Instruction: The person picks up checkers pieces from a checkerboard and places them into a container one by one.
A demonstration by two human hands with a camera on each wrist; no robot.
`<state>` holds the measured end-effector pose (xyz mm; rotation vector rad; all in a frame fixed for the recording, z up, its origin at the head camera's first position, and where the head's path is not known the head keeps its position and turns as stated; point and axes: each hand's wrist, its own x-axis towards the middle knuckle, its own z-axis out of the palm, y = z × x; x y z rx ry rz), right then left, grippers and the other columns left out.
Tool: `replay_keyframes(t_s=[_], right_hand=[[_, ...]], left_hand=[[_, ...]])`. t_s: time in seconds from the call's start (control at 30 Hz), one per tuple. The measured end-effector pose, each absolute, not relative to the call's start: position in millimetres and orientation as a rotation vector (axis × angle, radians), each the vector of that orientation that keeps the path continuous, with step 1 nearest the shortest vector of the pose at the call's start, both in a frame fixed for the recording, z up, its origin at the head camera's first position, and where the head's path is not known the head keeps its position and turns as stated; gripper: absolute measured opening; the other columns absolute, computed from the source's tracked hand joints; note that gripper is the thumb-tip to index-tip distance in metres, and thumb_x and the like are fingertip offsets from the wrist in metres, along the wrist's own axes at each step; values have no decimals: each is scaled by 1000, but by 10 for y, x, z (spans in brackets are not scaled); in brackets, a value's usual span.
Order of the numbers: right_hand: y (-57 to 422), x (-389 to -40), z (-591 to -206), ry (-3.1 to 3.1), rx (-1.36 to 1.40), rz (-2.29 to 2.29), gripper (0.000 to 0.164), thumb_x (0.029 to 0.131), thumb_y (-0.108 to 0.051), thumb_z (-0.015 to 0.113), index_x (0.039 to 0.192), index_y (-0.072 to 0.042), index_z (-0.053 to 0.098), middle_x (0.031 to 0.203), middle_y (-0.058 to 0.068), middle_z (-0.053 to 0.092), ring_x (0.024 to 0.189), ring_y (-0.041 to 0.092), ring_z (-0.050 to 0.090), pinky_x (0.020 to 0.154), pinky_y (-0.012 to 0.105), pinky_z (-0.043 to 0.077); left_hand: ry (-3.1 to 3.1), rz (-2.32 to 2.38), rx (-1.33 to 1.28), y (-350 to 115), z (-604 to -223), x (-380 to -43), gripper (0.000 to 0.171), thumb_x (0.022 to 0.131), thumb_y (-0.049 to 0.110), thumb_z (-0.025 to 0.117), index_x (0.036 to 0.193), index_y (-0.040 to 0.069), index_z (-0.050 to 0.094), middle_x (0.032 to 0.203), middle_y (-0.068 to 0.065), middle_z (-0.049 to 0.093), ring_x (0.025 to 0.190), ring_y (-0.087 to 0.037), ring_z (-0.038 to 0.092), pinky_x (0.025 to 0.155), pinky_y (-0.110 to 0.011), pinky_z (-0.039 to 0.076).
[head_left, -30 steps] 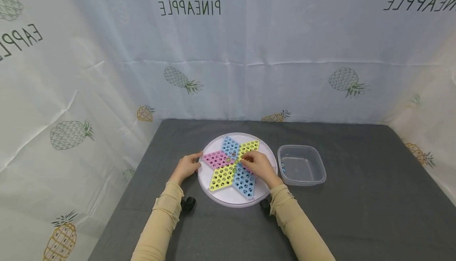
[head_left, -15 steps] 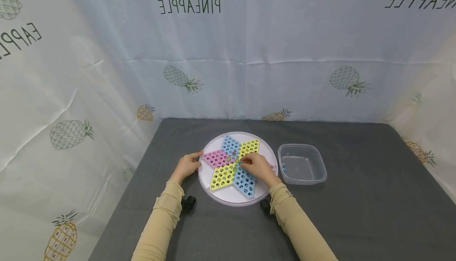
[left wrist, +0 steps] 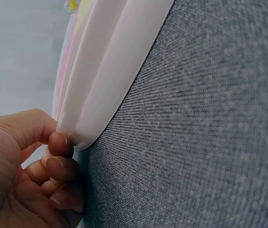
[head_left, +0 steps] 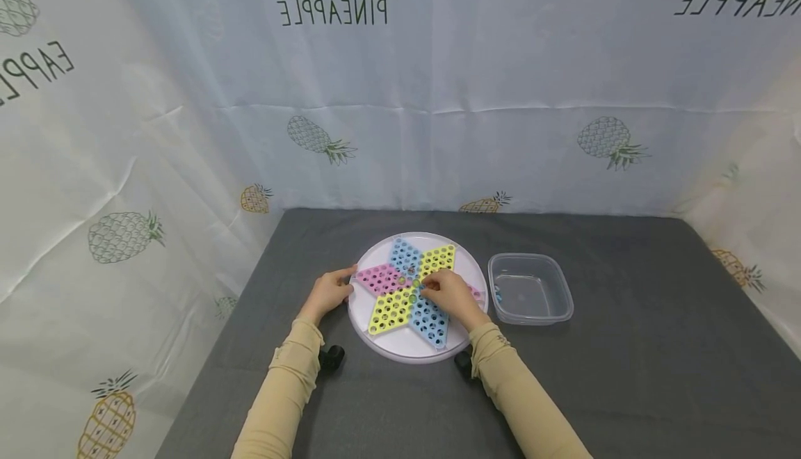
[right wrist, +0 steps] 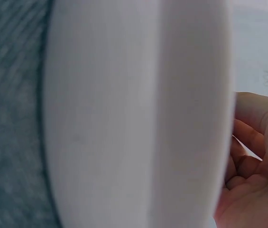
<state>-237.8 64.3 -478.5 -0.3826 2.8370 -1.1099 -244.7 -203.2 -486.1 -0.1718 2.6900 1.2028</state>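
A round white Chinese checkers board (head_left: 369,344) with a pink, yellow and blue star of holes lies on the table. At its left edge, my left hand (head_left: 328,293) grips the rim. The left wrist view shows that hand's thumb and curled fingers (left wrist: 60,167) at the board's side. My right hand (head_left: 452,295) is over the star's centre, thumb and fingertips together on a small bluish marble (head_left: 422,287), mostly covered. Several greenish marbles (head_left: 413,299) sit in holes around the centre. In the right wrist view the board's rim hides the fingertips.
A clear plastic box (head_left: 532,316) stands just right of the board, with a few blue marbles (head_left: 498,295) along its left wall. Dark grey cloth (head_left: 626,348) covers the table. A pineapple-print curtain (head_left: 500,139) hangs behind and at the sides.
My right hand has shifted slightly toward the near side, its fingertips staying by the star's centre. The left hand keeps its place on the rim.
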Motion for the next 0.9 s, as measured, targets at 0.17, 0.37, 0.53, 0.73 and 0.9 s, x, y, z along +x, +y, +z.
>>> replay_keyframes(t_s=[0.17, 0.37, 0.53, 0.73, 0.9], right_hand=[[646, -2377, -4785, 2821, -344, -1133, 21, 82, -18, 69, 99, -6, 70, 85, 3, 62, 77, 12, 54, 73, 29, 46], [660, -2376, -4773, 2795, -288, -1221, 22, 82, -20, 69, 101, -8, 69, 88, 3, 65, 79, 12, 57, 76, 31, 48], [679, -2369, -4755, 2781, -250, -1274, 23, 82, -22, 69, 100, -9, 69, 88, 2, 67, 79, 12, 59, 75, 29, 48], [698, -2343, -4678, 2766, -239, -1327, 25, 81, -22, 70, 103, -10, 69, 90, 2, 68, 81, 13, 59, 73, 28, 49], [737, -2326, -4607, 2766, -265, -1336, 26, 81, -22, 69, 104, -9, 69, 90, 2, 68, 81, 12, 59, 74, 28, 48]], left_hand=[[2694, 1200, -170, -2026, -4865, -2444, 53, 83, 14, 56, 135, 20, 51, 56, 0, 49, 50, -12, 37, 50, -26, 33], [2700, 1194, -169, -2024, -4864, -2443, 53, 83, 14, 56, 135, 20, 51, 56, 1, 48, 49, -11, 36, 50, -26, 32], [2700, 1190, -173, -2023, -4861, -2445, 54, 83, 13, 56, 136, 21, 50, 55, 0, 48, 48, -12, 35, 50, -26, 32], [2708, 1193, -158, -2026, -4856, -2440, 53, 83, 14, 56, 136, 20, 50, 55, 0, 49, 48, -11, 36, 50, -26, 32], [2685, 1193, -172, -2033, -4832, -2437, 53, 83, 15, 57, 135, 22, 51, 57, 0, 51, 50, -12, 39, 51, -26, 34]])
